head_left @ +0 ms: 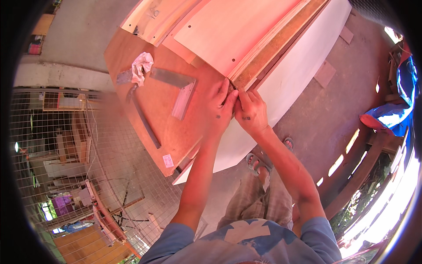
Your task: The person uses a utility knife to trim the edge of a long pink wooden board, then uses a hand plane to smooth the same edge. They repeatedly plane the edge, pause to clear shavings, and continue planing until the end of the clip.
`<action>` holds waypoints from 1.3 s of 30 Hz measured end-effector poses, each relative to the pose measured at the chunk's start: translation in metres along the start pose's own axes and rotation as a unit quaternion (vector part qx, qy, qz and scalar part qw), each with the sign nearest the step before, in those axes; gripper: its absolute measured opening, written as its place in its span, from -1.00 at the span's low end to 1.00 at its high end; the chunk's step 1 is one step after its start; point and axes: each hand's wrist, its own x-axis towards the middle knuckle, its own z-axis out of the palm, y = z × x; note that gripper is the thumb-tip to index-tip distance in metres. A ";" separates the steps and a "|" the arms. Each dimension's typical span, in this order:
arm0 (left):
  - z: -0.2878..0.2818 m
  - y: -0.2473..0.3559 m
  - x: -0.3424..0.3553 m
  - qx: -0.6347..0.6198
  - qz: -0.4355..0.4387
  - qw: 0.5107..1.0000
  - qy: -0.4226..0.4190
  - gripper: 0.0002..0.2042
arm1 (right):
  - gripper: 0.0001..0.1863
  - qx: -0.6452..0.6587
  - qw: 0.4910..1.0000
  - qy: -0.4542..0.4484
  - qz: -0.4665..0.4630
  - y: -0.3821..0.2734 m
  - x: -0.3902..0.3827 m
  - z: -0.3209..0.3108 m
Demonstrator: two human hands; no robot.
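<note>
My left hand (221, 105) and my right hand (252, 113) meet at the near corner of a stack of pale boards (237, 37). Both have their fingers bent and pinched together around a small dark thing that I cannot make out. Beneath the stack lies a broad brown wooden panel (132, 114). On that panel, left of my hands, are a dark flat bar (169, 78), a short ridged block (183, 102), a thin dark strip (145, 119) and a crumpled pale cloth or paper (142, 67).
A long white sheet (285, 94) juts out under the stack's right side. Loose flat pieces (325, 74) lie on the concrete floor (303, 127). Wire mesh (57, 145) fences off wooden items at left. A blue tarp (402, 101) hangs at right.
</note>
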 end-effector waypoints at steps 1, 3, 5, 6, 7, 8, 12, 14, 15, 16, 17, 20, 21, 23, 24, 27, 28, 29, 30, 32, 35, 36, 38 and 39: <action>0.001 0.000 0.000 -0.008 -0.004 1.000 0.010 -0.61 | -0.79 0.002 1.000 0.004 -0.004 -0.001 0.001 -0.001; 0.005 0.000 -0.002 -0.008 -0.021 0.999 0.023 -0.61 | -0.80 -0.007 1.000 -0.006 -0.002 -0.003 0.003 -0.004; 0.008 0.002 -0.003 0.007 -0.045 0.999 0.029 -0.61 | -0.82 -0.012 0.999 -0.030 0.006 -0.003 0.007 -0.006; 0.009 0.002 0.000 0.009 -0.049 0.998 0.033 -0.61 | -0.84 -0.012 0.999 -0.049 0.014 -0.002 0.009 -0.007; 0.009 0.003 0.002 0.012 -0.052 0.998 0.037 -0.61 | -0.86 -0.012 0.997 -0.068 0.022 -0.002 0.010 -0.008; 0.010 0.003 0.003 0.014 -0.056 0.997 0.041 -0.61 | -0.87 -0.013 0.997 -0.073 0.026 -0.001 0.010 -0.008; 0.011 0.001 0.002 0.003 -0.043 0.998 0.049 -0.61 | -0.89 -0.004 0.998 -0.062 0.031 -0.003 0.009 -0.005; 0.010 0.002 0.002 0.011 -0.022 0.999 0.041 -0.61 | -0.89 0.004 0.999 -0.037 0.021 -0.002 0.008 -0.005; 0.009 0.002 0.002 0.006 -0.022 0.999 0.036 -0.61 | -0.89 0.007 1.000 -0.023 0.013 -0.001 0.008 -0.004; 0.008 0.005 0.003 0.002 -0.024 0.999 0.030 -0.61 | -0.90 0.012 1.000 -0.010 0.007 -0.001 0.006 -0.002; 0.007 0.006 0.002 -0.002 -0.026 0.999 0.023 -0.61 | -0.89 0.010 1.000 -0.007 0.009 -0.001 0.005 -0.001; 0.004 0.003 0.003 0.009 -0.010 1.000 0.009 -0.61 | -0.83 0.002 1.000 -0.005 0.009 -0.001 0.004 0.000; 0.003 0.003 0.002 0.014 -0.010 1.000 0.005 -0.61 | -0.79 -0.002 1.000 -0.009 0.006 0.001 0.002 0.001; 0.001 0.007 0.004 0.024 -0.006 1.000 -0.003 -0.61 | -0.72 -0.006 1.000 -0.008 -0.002 0.003 0.002 0.002; 0.002 0.005 0.003 0.030 0.001 1.000 -0.002 -0.61 | -0.71 -0.006 1.000 -0.003 -0.007 0.004 0.002 0.002; 0.001 -0.001 0.002 0.047 0.027 0.999 0.000 -0.60 | -0.68 -0.005 1.000 0.001 -0.019 0.005 0.000 0.004; 0.000 -0.001 0.002 0.050 0.040 0.998 -0.003 -0.61 | -0.68 -0.005 1.000 0.000 -0.022 0.006 0.000 0.004; -0.001 -0.001 0.003 0.054 0.053 0.997 -0.006 -0.61 | -0.68 -0.004 1.000 0.008 -0.026 0.006 0.001 0.004; 0.001 -0.001 0.004 0.050 0.048 0.998 0.004 -0.61 | -0.67 -0.002 0.999 0.015 -0.030 0.007 0.002 0.004; 0.004 0.001 0.002 0.044 0.036 0.998 0.022 -0.62 | -0.69 0.002 0.999 0.018 -0.032 0.005 0.002 0.003; 0.011 0.006 -0.003 -0.002 -0.032 0.999 0.043 -0.63 | -0.76 0.002 1.000 0.000 -0.024 0.004 0.005 -0.002; 0.012 0.006 -0.002 -0.011 -0.044 0.998 0.049 -0.62 | -0.79 0.000 1.000 -0.012 -0.020 0.004 0.006 -0.003; 0.012 0.005 0.000 -0.030 -0.068 0.995 0.061 -0.61 | -0.83 -0.005 0.999 -0.036 -0.007 0.002 0.009 -0.005; 0.012 0.004 0.000 -0.018 -0.060 0.996 0.056 -0.61 | -0.84 -0.008 0.999 -0.047 0.000 0.002 0.010 -0.005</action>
